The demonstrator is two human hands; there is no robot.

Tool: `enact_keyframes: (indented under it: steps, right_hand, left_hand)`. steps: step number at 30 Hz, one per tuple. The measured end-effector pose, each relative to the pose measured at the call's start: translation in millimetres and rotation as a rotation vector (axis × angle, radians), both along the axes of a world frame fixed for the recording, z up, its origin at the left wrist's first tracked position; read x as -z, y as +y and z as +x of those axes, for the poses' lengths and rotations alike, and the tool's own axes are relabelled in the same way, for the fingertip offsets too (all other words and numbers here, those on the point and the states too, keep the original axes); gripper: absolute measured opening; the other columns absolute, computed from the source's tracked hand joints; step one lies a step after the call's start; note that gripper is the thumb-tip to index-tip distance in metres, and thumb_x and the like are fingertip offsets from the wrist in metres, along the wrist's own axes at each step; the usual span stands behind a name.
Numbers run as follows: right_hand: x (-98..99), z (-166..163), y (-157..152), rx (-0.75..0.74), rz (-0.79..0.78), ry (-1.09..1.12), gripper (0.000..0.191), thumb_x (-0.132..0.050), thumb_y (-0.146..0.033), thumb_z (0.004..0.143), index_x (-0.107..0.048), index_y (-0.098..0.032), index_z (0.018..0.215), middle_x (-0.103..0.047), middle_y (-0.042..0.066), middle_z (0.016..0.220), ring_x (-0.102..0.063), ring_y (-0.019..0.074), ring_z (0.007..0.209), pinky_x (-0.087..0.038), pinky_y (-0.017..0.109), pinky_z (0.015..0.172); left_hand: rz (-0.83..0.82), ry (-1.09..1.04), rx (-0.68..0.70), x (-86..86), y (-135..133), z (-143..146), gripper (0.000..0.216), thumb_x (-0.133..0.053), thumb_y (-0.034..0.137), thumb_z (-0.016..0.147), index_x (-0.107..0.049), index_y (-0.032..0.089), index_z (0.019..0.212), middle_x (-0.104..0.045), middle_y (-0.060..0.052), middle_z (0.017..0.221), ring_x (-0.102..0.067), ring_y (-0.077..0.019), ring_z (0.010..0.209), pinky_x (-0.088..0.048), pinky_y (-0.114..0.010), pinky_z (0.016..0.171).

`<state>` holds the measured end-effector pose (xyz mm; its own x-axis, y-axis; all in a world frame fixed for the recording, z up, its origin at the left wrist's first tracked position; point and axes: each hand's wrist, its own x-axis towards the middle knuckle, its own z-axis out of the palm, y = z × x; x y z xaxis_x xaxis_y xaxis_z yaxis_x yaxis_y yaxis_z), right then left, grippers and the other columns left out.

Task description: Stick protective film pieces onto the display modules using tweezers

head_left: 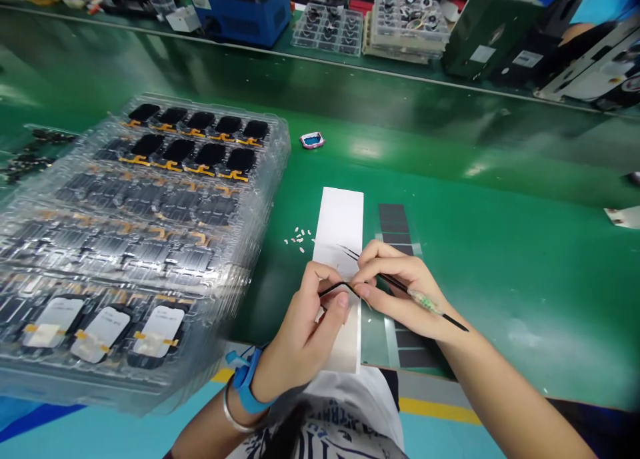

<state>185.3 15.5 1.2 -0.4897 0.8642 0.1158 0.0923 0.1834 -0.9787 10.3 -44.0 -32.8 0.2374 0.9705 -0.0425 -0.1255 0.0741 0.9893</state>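
Note:
Over a long white pad (341, 219), my left hand (305, 332) is closed around a small thin part with a black edge (331, 288), perhaps a display panel; its face is mostly hidden by the fingers. My right hand (407, 282) pinches the near right edge of that part with thumb and fingertips. Black tweezers (393, 281) lie across the same right hand, their tips pointing left above the pad. A clear sheet with dark rectangles (394, 217) lies partly under my right hand. Small white scraps (299, 239) are scattered left of the pad.
Stacked clear trays (283, 135) with black screens and orange flex cables fill the left side. A small pink-rimmed frame (312, 140) lies behind the pad. On the back shelf stand a blue machine (245, 12), compartment trays (327, 29) and a green box (487, 29).

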Motion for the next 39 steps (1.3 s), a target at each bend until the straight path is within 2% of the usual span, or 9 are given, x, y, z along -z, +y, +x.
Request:
enact_keyframes:
  steps: [4,10,17,26,31,35,39]
  right_hand:
    - [1.7,0.3,0.4,-0.001,-0.007,0.018,0.006,-0.067,-0.017,0.083,-0.072,-0.019,0.082,-0.053,0.0,0.077,-0.05,0.0103,0.067,-0.042,0.026,0.061]
    - [2.7,-1.7,-1.5,0.048,0.006,0.013,0.006,-0.069,-0.016,0.083,-0.071,-0.018,0.078,-0.053,-0.001,0.076,-0.05,0.0091,0.065,-0.042,0.024,0.059]
    - [6.3,-6.5,-6.8,0.149,0.171,-0.055,0.004,-0.07,-0.017,0.083,-0.073,-0.016,0.08,-0.054,0.0,0.074,-0.051,0.009,0.063,-0.043,0.023,0.057]
    - [3.6,-6.4,-8.2,0.17,0.212,-0.081,0.006,-0.069,-0.017,0.083,-0.072,-0.018,0.079,-0.054,0.0,0.073,-0.05,0.0091,0.062,-0.044,0.022,0.055]
    - [3.3,-6.9,-8.9,0.184,0.209,-0.086,0.006,-0.069,-0.018,0.083,-0.071,-0.019,0.077,-0.055,0.0,0.073,-0.05,0.0092,0.061,-0.044,0.023,0.054]
    - [3.5,-7.0,-9.4,0.188,0.194,-0.089,0.009,-0.068,-0.019,0.083,-0.07,-0.018,0.075,-0.054,0.0,0.072,-0.05,0.0094,0.061,-0.044,0.023,0.055]
    - [3.7,-7.3,-9.2,0.192,0.161,-0.1,0.01,-0.068,-0.019,0.084,-0.07,-0.018,0.074,-0.053,-0.001,0.071,-0.049,0.0094,0.062,-0.043,0.023,0.056]
  left_hand:
    - [0.004,0.012,0.013,2.3,0.6,-0.1,0.015,-0.044,0.039,0.103,-0.04,0.025,0.104,-0.05,0.0,0.092,-0.046,-0.0105,0.077,-0.038,-0.026,0.07]
    - [-0.019,-0.058,0.032,1.8,2.1,1.4,0.013,-0.042,0.037,0.104,-0.039,0.025,0.102,-0.045,0.004,0.079,-0.042,-0.0105,0.071,-0.037,-0.025,0.067]
    - [-0.069,-0.079,0.088,-10.4,4.7,-1.2,0.016,-0.043,0.041,0.103,-0.038,0.026,0.105,-0.047,0.003,0.086,-0.044,-0.0108,0.078,-0.039,-0.026,0.076]
    - [-0.104,-0.101,0.046,-6.3,3.6,3.1,0.013,-0.041,0.037,0.104,-0.037,0.025,0.103,-0.046,0.004,0.082,-0.045,-0.0096,0.073,-0.04,-0.024,0.071]
    - [-0.14,-0.15,0.069,-9.1,6.6,2.6,0.011,-0.039,0.035,0.105,-0.036,0.025,0.102,-0.046,0.005,0.076,-0.043,-0.009,0.07,-0.038,-0.022,0.068]
    - [-0.164,-0.163,0.114,-10.0,8.8,2.1,0.016,-0.044,0.038,0.103,-0.036,0.025,0.103,-0.044,0.005,0.075,-0.039,-0.0086,0.067,-0.034,-0.021,0.062]
    - [-0.156,-0.159,0.093,-6.7,8.9,3.2,0.015,-0.046,0.035,0.102,-0.036,0.025,0.102,-0.043,0.006,0.073,-0.038,-0.0084,0.065,-0.032,-0.02,0.059]
